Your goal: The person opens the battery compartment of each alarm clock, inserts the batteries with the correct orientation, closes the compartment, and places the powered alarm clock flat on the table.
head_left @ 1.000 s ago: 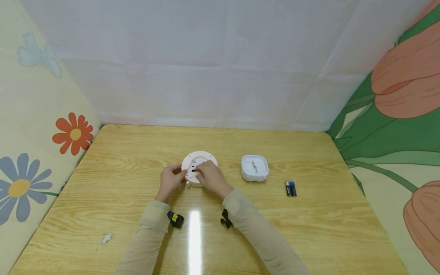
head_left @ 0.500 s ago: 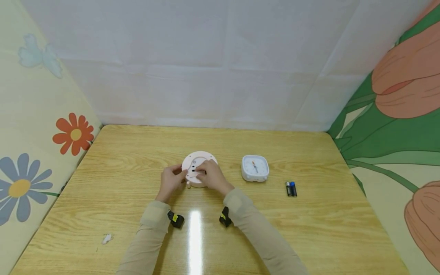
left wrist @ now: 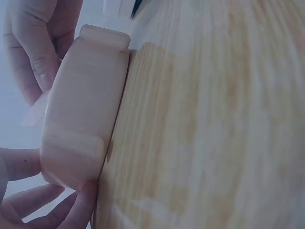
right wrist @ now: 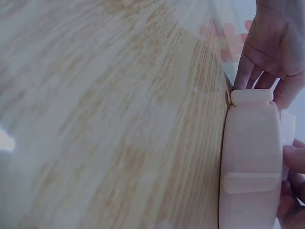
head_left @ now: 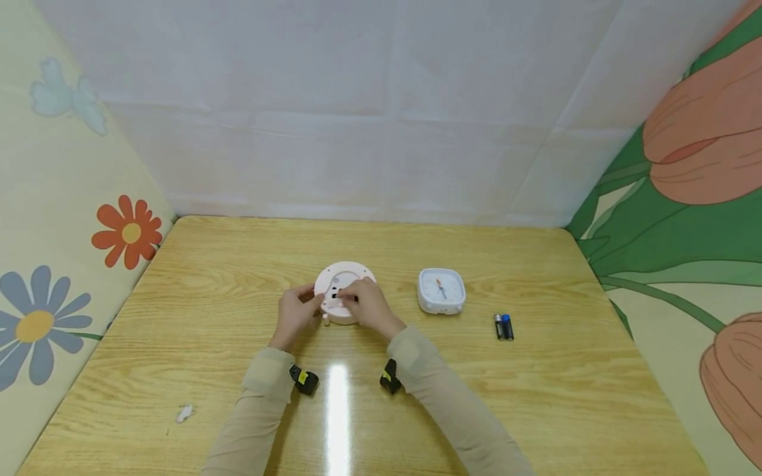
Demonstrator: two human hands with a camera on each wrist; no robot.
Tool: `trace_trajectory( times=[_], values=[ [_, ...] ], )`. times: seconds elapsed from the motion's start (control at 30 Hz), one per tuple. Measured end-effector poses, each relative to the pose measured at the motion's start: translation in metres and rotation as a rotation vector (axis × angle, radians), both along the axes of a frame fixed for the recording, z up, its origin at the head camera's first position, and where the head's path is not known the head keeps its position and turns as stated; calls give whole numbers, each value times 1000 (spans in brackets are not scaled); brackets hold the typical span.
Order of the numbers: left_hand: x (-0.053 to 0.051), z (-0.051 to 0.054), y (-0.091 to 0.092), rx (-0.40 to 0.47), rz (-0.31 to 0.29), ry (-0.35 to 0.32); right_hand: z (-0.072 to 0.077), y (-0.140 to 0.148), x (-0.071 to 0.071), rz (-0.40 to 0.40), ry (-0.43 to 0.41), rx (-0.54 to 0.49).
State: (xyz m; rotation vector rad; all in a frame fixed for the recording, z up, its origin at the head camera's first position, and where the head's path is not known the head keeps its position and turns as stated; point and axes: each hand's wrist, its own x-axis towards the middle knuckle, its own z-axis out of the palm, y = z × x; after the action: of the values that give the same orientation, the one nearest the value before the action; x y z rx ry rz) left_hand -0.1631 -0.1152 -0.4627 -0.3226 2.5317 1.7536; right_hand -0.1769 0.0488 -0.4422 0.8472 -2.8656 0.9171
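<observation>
A round pale pink clock (head_left: pixel 345 267) lies back side up on the table, with a recess and small dark openings in its back. My left hand (head_left: pixel 295 313) grips its left edge, thumb on top and fingers low on the side, as the left wrist view shows. Over the back, my right hand (head_left: pixel 370 305) pinches a thin pale pink cover (right wrist: pixel 288 125), which stands tilted up from the clock in both wrist views. Part of the clock's back is hidden under the right fingers.
To the right stands a small white alarm clock (head_left: pixel 441 291), face up. Two batteries (head_left: pixel 503 327) lie side by side farther right. A white scrap (head_left: pixel 185 413) is on the table (head_left: pixel 536 396) at the lower left. Painted panels flank both sides.
The right fingers have shifted slightly over the clock's back, and a pale edge of the cover now shows beneath them. The left hand and the clock stay in place.
</observation>
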Motion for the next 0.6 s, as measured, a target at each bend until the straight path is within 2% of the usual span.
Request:
trace_trajectory(
  times=[0.47,0.6],
  values=[
    [-1,-2,-1,5,13,4,1,2,2,-11,45,-94],
    [0,-2,0,20,12,3,3,4,5,-34,-3,-147]
  ],
)
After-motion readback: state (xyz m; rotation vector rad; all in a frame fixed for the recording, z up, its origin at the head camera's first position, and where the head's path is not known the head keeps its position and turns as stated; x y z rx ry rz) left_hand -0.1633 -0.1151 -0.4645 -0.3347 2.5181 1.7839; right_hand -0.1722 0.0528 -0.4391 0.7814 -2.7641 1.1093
